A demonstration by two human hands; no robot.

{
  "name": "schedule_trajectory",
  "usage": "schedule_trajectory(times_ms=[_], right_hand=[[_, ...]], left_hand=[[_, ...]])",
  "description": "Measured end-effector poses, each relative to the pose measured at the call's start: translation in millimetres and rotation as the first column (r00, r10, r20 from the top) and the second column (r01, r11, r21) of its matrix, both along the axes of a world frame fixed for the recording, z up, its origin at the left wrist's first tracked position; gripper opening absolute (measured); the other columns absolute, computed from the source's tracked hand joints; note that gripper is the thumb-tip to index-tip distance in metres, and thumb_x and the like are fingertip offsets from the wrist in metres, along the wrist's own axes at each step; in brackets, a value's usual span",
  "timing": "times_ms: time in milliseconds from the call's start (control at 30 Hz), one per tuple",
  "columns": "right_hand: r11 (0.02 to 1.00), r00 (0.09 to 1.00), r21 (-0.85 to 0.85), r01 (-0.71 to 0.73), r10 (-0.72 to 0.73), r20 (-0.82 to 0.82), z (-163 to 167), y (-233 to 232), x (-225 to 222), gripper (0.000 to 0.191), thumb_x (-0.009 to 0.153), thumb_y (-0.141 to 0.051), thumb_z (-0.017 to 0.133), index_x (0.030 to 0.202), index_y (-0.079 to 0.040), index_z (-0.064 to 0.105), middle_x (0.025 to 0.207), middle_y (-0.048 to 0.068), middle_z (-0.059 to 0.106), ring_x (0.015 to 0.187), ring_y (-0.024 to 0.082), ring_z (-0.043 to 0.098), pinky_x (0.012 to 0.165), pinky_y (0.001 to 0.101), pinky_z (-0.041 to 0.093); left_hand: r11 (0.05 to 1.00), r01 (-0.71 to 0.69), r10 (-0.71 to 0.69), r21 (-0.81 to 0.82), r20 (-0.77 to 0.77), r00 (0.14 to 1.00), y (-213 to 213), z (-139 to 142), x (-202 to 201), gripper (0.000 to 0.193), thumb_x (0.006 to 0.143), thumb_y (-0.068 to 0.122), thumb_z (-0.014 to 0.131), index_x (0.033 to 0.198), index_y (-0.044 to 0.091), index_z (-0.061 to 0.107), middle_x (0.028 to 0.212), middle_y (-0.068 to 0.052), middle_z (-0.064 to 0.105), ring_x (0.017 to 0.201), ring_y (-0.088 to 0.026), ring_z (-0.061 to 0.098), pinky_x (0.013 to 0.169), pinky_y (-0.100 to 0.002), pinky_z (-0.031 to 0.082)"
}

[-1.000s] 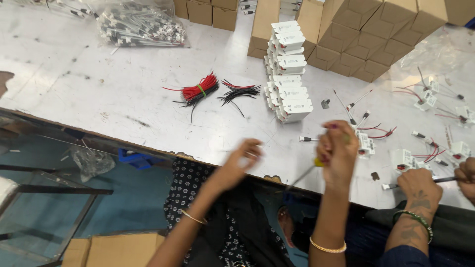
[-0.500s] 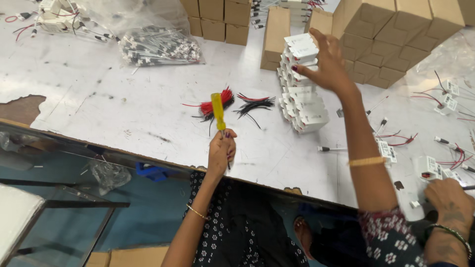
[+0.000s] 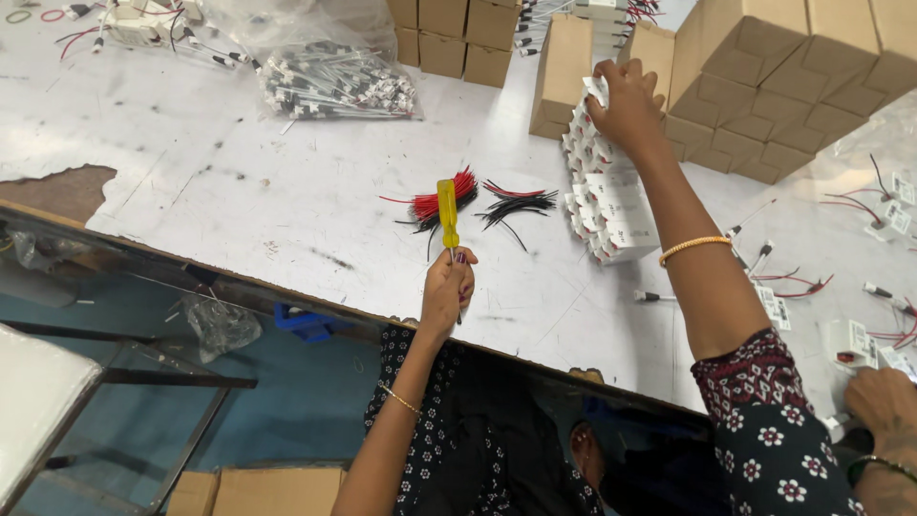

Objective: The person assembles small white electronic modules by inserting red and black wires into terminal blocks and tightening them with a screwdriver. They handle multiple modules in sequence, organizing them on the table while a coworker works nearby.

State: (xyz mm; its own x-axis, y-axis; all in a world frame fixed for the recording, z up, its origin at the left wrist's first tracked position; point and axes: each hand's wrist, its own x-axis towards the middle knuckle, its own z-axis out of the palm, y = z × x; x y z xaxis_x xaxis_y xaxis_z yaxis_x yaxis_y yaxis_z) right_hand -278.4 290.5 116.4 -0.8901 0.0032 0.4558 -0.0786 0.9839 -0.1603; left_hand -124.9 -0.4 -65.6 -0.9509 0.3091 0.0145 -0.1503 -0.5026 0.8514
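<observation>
White and scuffed, the table (image 3: pixel 239 201) runs wide under the head camera, with brown boxes (image 3: pixel 764 67) stacked along its far side and a clear bag of wired parts (image 3: pixel 334 86) further left. Near the front edge the left hand (image 3: pixel 447 291) is closed in a fist around the lower end of a yellow screwdriver (image 3: pixel 446 212), which stands nearly upright, its handle pointing away over a red wire bundle (image 3: pixel 441 203) and beside a black wire bundle (image 3: pixel 516 203). The right hand (image 3: pixel 626 100) stretches far across, fingers curled over the top white piece of the white stack (image 3: pixel 602 191); it looks to have hold of that piece, though the palm hides how firmly. Picking one piece off cleanly would seem to call for pinching only the topmost one and lifting straight up, so the leaning rows below are not dragged over, while the screwdriver is kept well apart from the wires. Another person's hand (image 3: pixel 884 401) rests at the lower right among small white parts with red leads. Against the view half a second ago, the right hand sits higher and further back on the stack, and the screwdriver stands much as it did.
</observation>
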Motion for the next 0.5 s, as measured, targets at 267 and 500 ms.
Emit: schedule_trajectory(times_ms=[267,500], right_hand=[[-0.127,0.926,-0.983,-0.133,0.336,-0.169,-10,-9,108,0.040,0.108,-0.024,0.063,0.145,-0.020,0.049,0.129,0.009,0.059,0.117,0.029,0.061,0.088,0.0496,0.057],[-0.726,0.870,-0.554,0.409,0.493,-0.004,-116,-71,215,0.054,0.101,-0.039,0.058,0.144,-0.008,0.048,0.139,0.031,0.058,0.118,0.052,0.063,0.084,0.0555,0.054]], left_hand=[[0.998,0.019,-0.017,0.058,-0.032,0.999,-1,-9,-7,0.015,0.106,0.016,0.043,0.108,0.005,0.053,0.064,0.003,0.044,0.050,-0.004,0.036,0.041,-0.020,0.029],[0.995,0.009,-0.027,-0.098,-0.183,0.983,4,-9,-6,0.026,0.112,0.025,0.037,0.106,0.003,0.051,0.106,-0.020,0.074,0.100,-0.024,0.075,0.089,-0.033,0.061]])
